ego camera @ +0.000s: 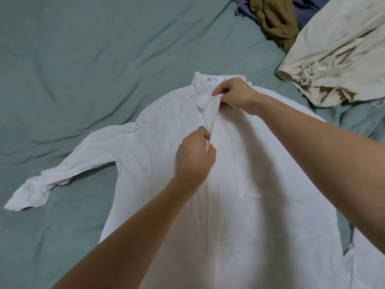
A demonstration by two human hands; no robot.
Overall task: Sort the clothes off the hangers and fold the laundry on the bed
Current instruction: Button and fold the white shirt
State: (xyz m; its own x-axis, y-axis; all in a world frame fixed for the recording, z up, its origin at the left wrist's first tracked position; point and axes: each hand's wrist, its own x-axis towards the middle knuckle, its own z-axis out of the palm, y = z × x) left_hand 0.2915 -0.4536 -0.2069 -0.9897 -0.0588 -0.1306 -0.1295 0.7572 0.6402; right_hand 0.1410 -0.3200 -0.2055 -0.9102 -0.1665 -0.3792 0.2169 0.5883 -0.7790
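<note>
Closing the front of a white long-sleeved collared cotton shirt (166, 155) laid face-up on the grey-green bedsheet (83, 59).

The right hand (233, 95) pinches the placket just below the collar, the left hand (193, 155) pinches it lower down, pulling the strip taut, probably to line the edges up for buttoning before folding.

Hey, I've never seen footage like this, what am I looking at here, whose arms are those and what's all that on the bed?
There is one picture, from a camera worn on a person's head, looking down at their own bare arms. No machine is involved. A white collared shirt lies front up on a green bedsheet. The left hand pinches the shirt's front edge lower down; the right hand pinches it by the collar. At the upper right lie a cream garment, a brown garment and some blue cloth.
</note>
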